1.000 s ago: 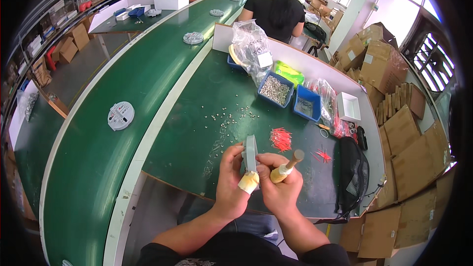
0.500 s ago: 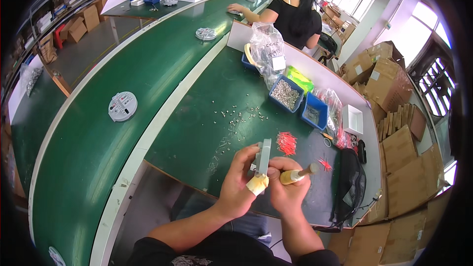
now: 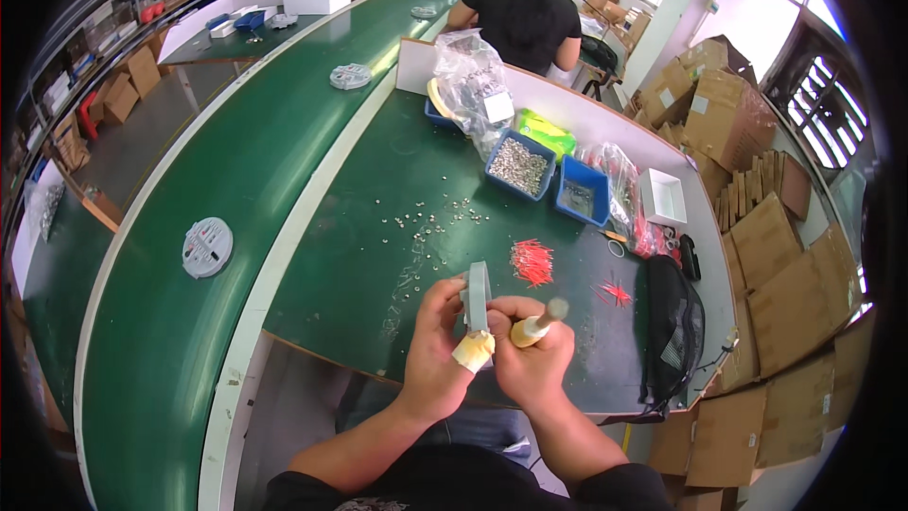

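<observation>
A grey round plastic part [image 3: 479, 295], seen nearly edge-on, is gripped in my left hand [image 3: 435, 360] above the near part of the green tabletop [image 3: 331, 293]. Yellow tape wraps my left thumb. Close against it, my right hand [image 3: 536, 369] closes round a tool [image 3: 532, 329] with a yellow-wrapped handle and a stubby rod end pointing up; its exact kind is unclear. The right fingertips touch or nearly touch the part, and the side facing them is hidden. A pile of red-ended thin pieces [image 3: 532, 263] lies just beyond my hands.
Small metal bits [image 3: 440, 220] are scattered on the tabletop. Behind them stand a blue bin [image 3: 519, 166] of metal pieces, another blue bin [image 3: 581, 191] and a white box [image 3: 663, 197]. A black mesh pouch [image 3: 673, 331] lies right. Leftward, the green conveyor belt [image 3: 274, 161] carries grey discs [image 3: 206, 247].
The view has shifted, so the table sits further left and higher. Discs on the belt have come nearer. The co-worker's arm has drawn back from the belt. My hands keep their holds.
</observation>
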The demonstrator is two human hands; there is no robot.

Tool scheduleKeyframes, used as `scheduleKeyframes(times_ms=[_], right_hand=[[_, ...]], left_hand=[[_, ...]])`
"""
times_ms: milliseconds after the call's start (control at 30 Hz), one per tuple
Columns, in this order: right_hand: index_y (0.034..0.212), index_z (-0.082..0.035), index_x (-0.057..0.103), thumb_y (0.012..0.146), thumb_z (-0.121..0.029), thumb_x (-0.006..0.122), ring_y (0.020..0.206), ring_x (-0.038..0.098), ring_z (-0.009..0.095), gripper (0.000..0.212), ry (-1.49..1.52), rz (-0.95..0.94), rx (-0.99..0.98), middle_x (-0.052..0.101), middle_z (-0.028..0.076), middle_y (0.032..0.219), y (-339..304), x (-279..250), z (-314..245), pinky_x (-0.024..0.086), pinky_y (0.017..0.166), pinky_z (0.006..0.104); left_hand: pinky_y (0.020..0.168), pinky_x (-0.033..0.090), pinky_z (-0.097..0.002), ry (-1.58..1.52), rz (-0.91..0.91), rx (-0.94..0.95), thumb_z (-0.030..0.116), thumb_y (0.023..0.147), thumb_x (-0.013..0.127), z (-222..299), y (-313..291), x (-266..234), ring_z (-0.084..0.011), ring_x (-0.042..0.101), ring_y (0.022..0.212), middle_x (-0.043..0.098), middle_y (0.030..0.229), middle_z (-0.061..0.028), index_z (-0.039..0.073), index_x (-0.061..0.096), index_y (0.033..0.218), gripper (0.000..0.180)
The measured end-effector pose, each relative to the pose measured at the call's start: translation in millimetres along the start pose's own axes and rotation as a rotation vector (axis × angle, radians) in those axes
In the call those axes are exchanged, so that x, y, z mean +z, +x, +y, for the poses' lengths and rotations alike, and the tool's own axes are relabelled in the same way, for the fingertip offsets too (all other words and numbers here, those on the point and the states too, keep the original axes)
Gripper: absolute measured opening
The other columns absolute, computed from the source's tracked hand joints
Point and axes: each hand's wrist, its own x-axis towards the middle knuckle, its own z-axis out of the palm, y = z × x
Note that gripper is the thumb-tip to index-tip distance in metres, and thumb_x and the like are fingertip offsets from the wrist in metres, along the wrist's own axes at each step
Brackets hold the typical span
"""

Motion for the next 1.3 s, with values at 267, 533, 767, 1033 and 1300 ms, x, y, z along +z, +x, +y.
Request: scheduleKeyframes(times_ms=[267,533,767,1033,1300], right_hand=[[0.103,-0.005,0.073,0.076,-0.001,0.078,0.089,0.075,0.031,0.027,-0.119,0.036,-0.318,0.076,0.014,0.099,-7,-7,6,0.059,0.077,0.0359],[0.098,-0.002,0.075,0.083,-0.004,0.078,0.083,0.072,0.017,0.016,0.033,-0.149,0.108,0.075,0.01,0.092,4,-26,-2,0.057,0.074,0.0307],[0.096,0.001,0.074,0.087,-0.003,0.078,0.08,0.065,0.009,0.011,0.346,-0.286,0.408,0.072,0.003,0.088,17,-45,-10,0.055,0.073,0.0267],[0.098,0.002,0.07,0.085,-0.002,0.082,0.081,0.066,0.01,0.018,0.485,-0.321,0.369,0.071,0.004,0.09,6,-46,2,0.053,0.07,0.0252],[0.1,0.002,0.07,0.083,-0.001,0.083,0.086,0.067,0.012,0.022,0.535,-0.427,0.287,0.072,0.005,0.095,1,-45,9,0.056,0.08,0.0276]], left_hand=[[0.11,0.042,-0.0408,0.035,0.006,-0.042,0.011,0.089,0.076,-4,-6,-3,-0.0233,0.046,0.134,0.045,0.144,-0.011,0.006,0.035,0.15,0.074],[0.114,0.038,-0.041,0.07,-0.095,-0.028,0.007,0.083,0.077,-5,0,-8,-0.0246,0.041,0.141,0.042,0.149,-0.0095,0.005,0.041,0.148,0.075],[0.111,0.04,-0.0408,0.047,-0.171,-0.12,0.009,0.081,0.078,11,5,-5,-0.0242,0.043,0.14,0.044,0.148,-0.0118,0.004,0.043,0.147,0.074],[0.109,0.046,-0.0427,-0.306,-0.105,-0.258,0.025,0.099,0.063,3,-7,-9,-0.0291,0.054,0.133,0.052,0.144,-0.0199,0.005,0.042,0.148,0.057],[0.089,0.053,-0.026,-0.358,-0.17,-0.291,0.003,0.101,0.054,2,-7,-25,-0.0163,0.064,0.107,0.061,0.126,-0.0109,0.0,0.045,0.145,0.045]])
